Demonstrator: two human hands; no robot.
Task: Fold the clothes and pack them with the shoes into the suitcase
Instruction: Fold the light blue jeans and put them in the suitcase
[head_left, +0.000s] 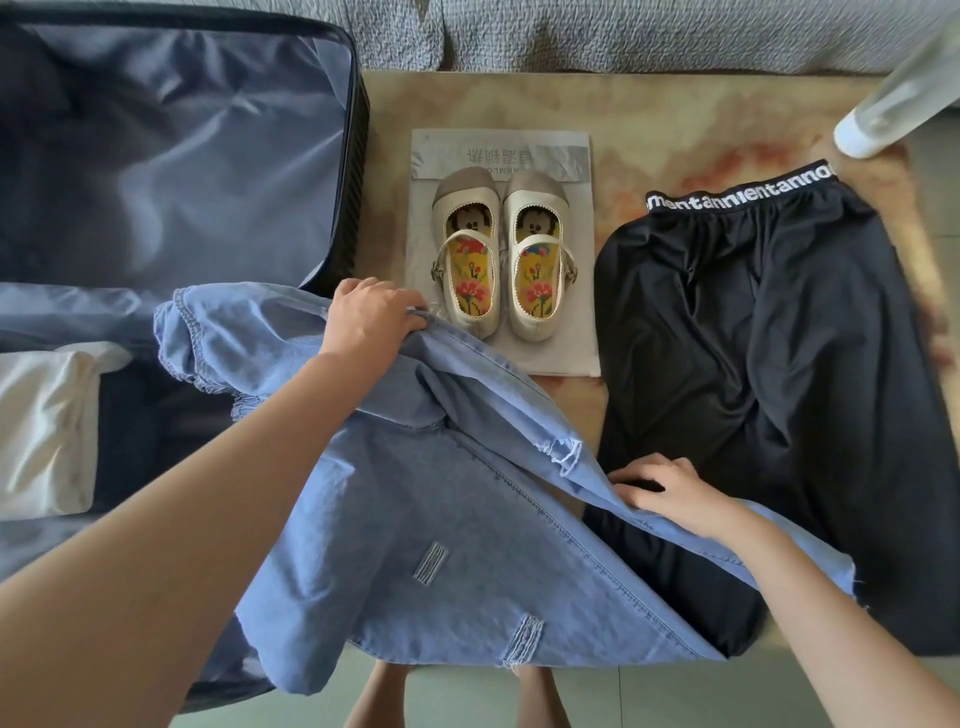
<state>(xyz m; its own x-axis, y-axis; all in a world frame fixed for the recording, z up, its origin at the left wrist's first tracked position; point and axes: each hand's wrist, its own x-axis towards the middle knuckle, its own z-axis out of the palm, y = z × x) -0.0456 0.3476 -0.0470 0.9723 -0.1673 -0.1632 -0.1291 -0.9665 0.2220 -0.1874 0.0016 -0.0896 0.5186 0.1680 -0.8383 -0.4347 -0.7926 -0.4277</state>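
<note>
Open suitcase (358, 182) takes up the left side, blue lining showing. A folded white garment (47, 426) lies in its near half.

Blue denim garment (441, 545) is at centre near. It drapes over the suitcase's near-right edge and hangs off the near edge of the worktop (649, 114).

Left hand (371, 317) has its fingers curled over the denim's far edge, gripping it, just near-left of the shoes.

The pair of cream shoes (467, 192) sits side by side at centre far, toes pointing away, on a flat grey bag (576, 322).

Right hand (675, 493) has its fingers curled around the denim's right edge, where it overlaps the black garment.

Black garment (753, 338) with a lettered waistband lies spread on the right of the worktop, not folded.

A white cylinder (883, 104) is at far right, blurred, can't tell what it is.
</note>
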